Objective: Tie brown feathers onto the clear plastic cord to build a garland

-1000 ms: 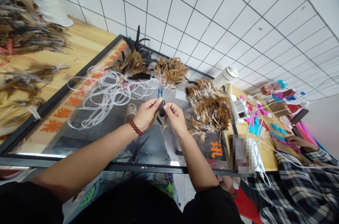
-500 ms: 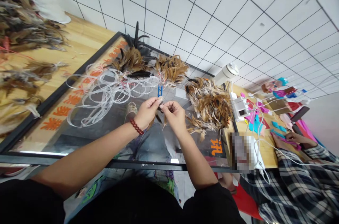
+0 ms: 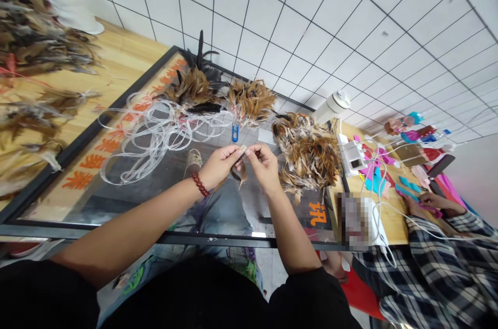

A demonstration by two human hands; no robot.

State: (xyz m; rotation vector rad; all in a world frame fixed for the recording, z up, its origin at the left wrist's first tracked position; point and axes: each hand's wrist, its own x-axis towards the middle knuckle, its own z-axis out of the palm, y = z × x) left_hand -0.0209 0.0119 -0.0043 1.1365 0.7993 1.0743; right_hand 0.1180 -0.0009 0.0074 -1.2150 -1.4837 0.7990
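Glass tabletop (image 3: 132, 203), feather piles (image 3: 252, 100) beyond, tangled white cord (image 3: 150, 146), left hand (image 3: 218, 165) and right hand (image 3: 264, 167) pinching feathers (image 3: 241, 173)

My view: black-framed glass counter (image 3: 128, 209), orange lettering along its left side. On it, coiled clear strip (image 3: 148, 145), dark feather bunch (image 3: 194, 87), brown bunch (image 3: 251, 100), blue snips (image 3: 235, 132), larger feather heap (image 3: 309, 152). White bottle (image 3: 332, 107) at the far edge, just beside the heap.

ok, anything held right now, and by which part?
Yes: small brown feathers, pinched at their upper ends by the fingertips of the left hand and right hand; tips hang below.
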